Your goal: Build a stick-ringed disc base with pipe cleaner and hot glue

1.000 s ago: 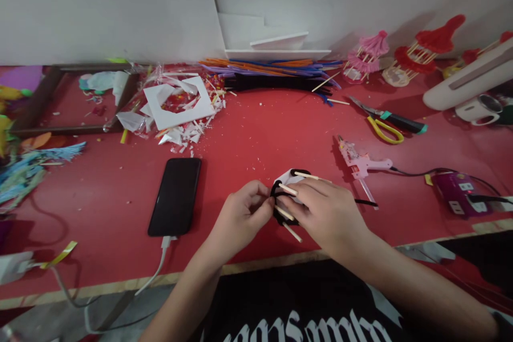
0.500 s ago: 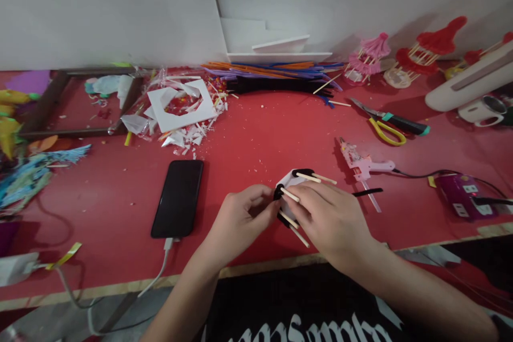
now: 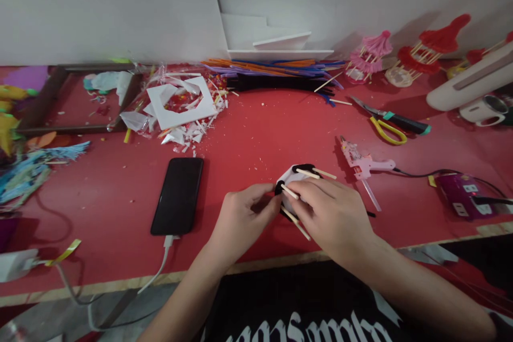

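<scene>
Between my hands is a small white base (image 3: 289, 173) with several short wooden sticks (image 3: 308, 173) standing out of it. A black pipe cleaner (image 3: 279, 188) runs around the sticks along its edge. My left hand (image 3: 246, 219) is closed, thumb and forefinger pinching the pipe cleaner at the left stick. My right hand (image 3: 331, 214) curls over the base from the right, its fingers gripping beside that same stick and hiding much of the base. A dark tail end of pipe cleaner pokes out past the right hand.
A phone (image 3: 177, 196) on a cable lies left. Rightward are a pink glue gun (image 3: 363, 163), pliers or cutters with scissors-like yellow handles (image 3: 388, 131), and a purple power box (image 3: 459, 195). Behind lie pipe cleaners (image 3: 276, 72), foam scraps (image 3: 182, 104) and small pink and red stick models (image 3: 368, 56).
The black tail beyond my right hand has dropped lower and shows less. Both hands keep their grip on the piece, with only slight finger shifts; the view has tilted slightly.
</scene>
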The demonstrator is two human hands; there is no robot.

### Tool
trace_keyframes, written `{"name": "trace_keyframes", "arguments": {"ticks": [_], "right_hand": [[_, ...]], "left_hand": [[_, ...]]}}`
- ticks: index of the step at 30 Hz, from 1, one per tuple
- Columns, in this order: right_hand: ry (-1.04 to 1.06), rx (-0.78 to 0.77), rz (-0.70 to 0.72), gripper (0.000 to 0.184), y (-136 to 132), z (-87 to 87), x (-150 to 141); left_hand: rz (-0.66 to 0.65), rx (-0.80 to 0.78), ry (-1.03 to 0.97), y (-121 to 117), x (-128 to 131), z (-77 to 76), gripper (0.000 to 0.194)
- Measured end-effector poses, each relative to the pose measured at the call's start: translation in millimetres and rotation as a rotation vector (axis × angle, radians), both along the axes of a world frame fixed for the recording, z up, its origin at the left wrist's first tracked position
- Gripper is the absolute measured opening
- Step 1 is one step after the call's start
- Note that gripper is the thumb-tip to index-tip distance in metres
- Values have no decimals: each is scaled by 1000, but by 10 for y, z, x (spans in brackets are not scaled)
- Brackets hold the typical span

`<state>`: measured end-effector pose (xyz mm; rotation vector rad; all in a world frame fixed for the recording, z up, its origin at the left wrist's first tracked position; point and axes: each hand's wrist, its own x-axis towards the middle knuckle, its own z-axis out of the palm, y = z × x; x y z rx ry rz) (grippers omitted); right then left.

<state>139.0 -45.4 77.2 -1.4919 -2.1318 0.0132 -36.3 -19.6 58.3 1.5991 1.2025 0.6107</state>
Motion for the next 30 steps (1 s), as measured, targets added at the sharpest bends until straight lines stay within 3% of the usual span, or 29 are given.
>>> {"name": "trace_keyframes", "arguments": {"ticks": [8, 15, 21, 30], "right_hand": [[11, -18, -4, 27, 2, -2, -12], [27, 1, -8, 22, -15, -26, -6], [59, -92, 44, 22, 5, -38, -19], [-219, -264, 121, 30, -225, 267, 216]], "left_hand": [[116, 56, -19, -40, 47, -65, 17], [119, 176, 59, -51, 70, -17, 15], [178, 218, 120, -49, 95, -41, 14], [67, 212, 114, 28, 31, -110, 16]]}}
